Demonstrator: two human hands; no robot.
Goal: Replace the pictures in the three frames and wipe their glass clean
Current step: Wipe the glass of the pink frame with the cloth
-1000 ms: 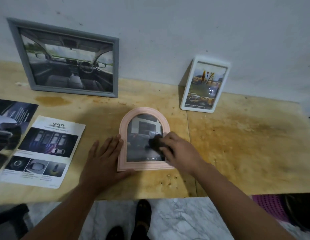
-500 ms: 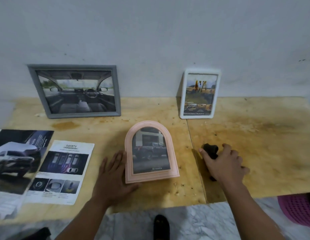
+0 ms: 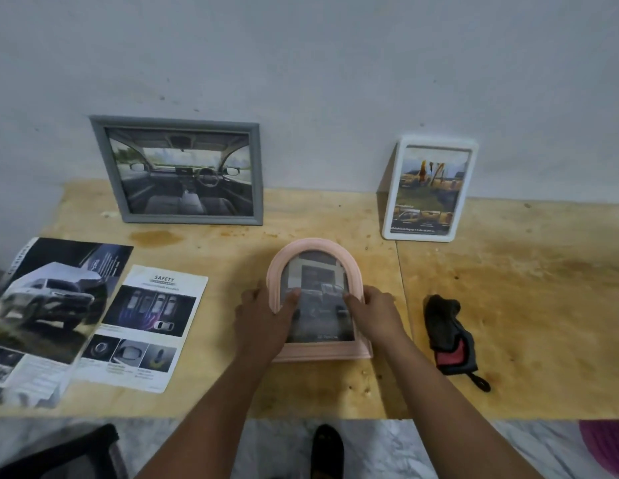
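My right hand (image 3: 377,314) has left the dark cloth (image 3: 446,335), which it was setting down half a second ago, and has come back to the pink arched frame (image 3: 315,352). The cloth now lies alone on the plywood table (image 3: 508,288), just to the right of the frame and apart from it, with a red patch and a small black loop at its near end.

Both my hands now hold the arched frame by its sides. My left hand (image 3: 263,321) grips the left edge, thumb lying on the glass and the other fingers curled around the outside of the rim. My right hand grips the right edge the same way, thumb on the glass. The frame lies near the front middle of the table, its arch pointing toward the wall, with a picture of parked vehicles in front of a building behind the glass.

At the back left, the grey frame (image 3: 183,219) leans against the wall (image 3: 301,81), showing a car interior. At the back right, the white frame (image 3: 429,236) leans there too, holding a yellowish car advertisement.

On the left of the table lie a loose safety leaflet (image 3: 145,326) and, overlapping its left edge, a car brochure (image 3: 42,305) with a white pickup on it. Below the table edge I can see a marbled floor (image 3: 387,451) and one dark shoe (image 3: 327,447).
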